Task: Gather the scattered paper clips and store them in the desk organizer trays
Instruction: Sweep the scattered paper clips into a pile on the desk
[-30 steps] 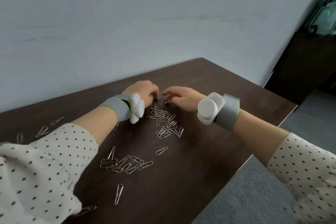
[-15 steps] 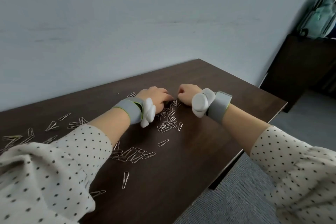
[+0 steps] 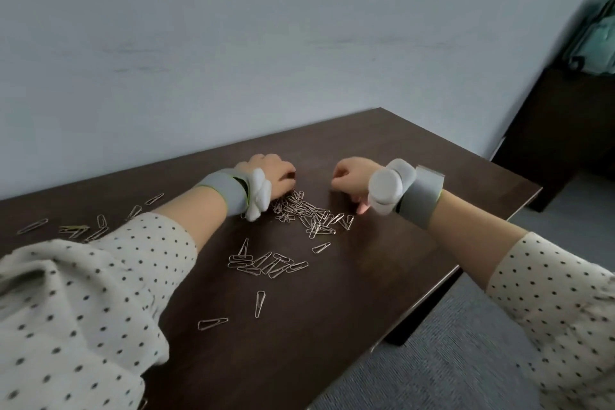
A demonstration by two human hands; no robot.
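Note:
Silver paper clips lie scattered on a dark wooden desk (image 3: 416, 156). The biggest heap of paper clips (image 3: 309, 214) sits between my wrists. A smaller cluster of clips (image 3: 268, 265) lies nearer to me, with two single clips (image 3: 259, 303) below it. More loose clips (image 3: 73, 230) are at the far left, beside my sleeve. My left hand (image 3: 271, 175) rests knuckles up at the heap's far left end, fingers curled under. My right hand (image 3: 349, 178) is curled into a fist just right of the heap. No clip shows in either hand. No organizer tray is in view.
The desk's right edge (image 3: 466, 263) drops to grey carpet (image 3: 449, 363). A dark cabinet (image 3: 565, 136) with a pale green bag (image 3: 599, 40) on top stands at the right. A plain wall rises behind the desk. Both wrists wear grey bands with white pods.
My hands, close together over the heap half a second ago, have drawn apart. The right hand has closed from flat fingers into a fist, and the view has shifted slightly.

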